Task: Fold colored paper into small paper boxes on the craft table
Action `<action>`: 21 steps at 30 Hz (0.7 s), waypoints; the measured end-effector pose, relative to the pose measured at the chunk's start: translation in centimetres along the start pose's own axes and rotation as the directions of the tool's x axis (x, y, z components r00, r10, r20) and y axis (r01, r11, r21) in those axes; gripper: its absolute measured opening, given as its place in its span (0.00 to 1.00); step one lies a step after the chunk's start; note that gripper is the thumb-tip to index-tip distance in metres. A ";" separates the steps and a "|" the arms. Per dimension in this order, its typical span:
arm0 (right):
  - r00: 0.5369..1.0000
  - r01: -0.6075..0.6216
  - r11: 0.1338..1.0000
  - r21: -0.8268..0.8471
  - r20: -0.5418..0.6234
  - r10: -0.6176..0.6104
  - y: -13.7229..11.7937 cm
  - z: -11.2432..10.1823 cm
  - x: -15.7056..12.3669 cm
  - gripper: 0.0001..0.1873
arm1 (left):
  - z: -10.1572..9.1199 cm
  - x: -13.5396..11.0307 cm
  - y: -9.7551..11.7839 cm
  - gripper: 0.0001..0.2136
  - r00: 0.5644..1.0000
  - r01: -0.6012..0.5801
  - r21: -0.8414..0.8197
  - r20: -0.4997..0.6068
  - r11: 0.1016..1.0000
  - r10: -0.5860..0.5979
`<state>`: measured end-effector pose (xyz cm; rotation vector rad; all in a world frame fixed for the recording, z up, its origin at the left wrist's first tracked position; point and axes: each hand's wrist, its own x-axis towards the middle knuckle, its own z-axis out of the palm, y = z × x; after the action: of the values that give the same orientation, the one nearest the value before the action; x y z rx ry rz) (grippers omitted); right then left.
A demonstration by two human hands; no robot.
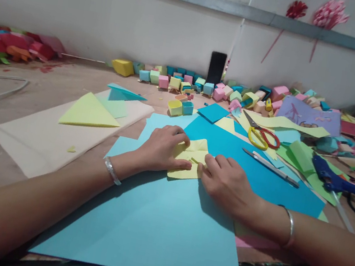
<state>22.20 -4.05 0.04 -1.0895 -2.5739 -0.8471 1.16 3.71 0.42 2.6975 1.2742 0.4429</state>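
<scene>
A small piece of pale yellow paper (190, 156), creased and partly folded, lies on a large light blue sheet (153, 234). My left hand (162, 149) holds its left side, with the fingers curled over the far edge and the thumb along the near part. At the right edge, my right hand (226, 180) has its fingers bent and pinched on the same paper. A narrow folded strip shows in the middle of the paper, between the two hands. The paper's outer edges are partly hidden under my fingers.
Scissors (267, 139), a craft knife (270, 168) and a blue glue gun (337, 177) lie to the right. A folded yellow triangle (90, 113) sits on a pale sheet (27, 143) at left. Small paper boxes (163, 82) and a phone (216, 68) stand along the wall.
</scene>
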 end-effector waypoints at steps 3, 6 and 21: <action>0.998 -0.054 0.998 -0.041 0.036 0.056 -0.2 -0.6 -0.1 0.12 | 0.0 0.0 0.0 0.26 1.000 0.005 -0.003 -0.001 1.000 -0.005; 0.995 -0.034 0.998 0.045 0.095 0.030 -0.3 -0.9 0.0 0.14 | 0.1 0.0 -0.1 0.26 1.000 -0.013 -0.008 -0.005 1.000 0.013; 0.997 -0.066 0.958 0.278 -0.026 0.076 1.0 1.7 1.5 0.12 | 0.1 0.2 -0.3 0.28 0.999 -0.034 0.008 0.003 0.999 0.034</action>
<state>21.87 -1.56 -0.31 -1.0628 -2.5091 -0.4660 1.10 4.02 0.28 2.7297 1.2335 0.4380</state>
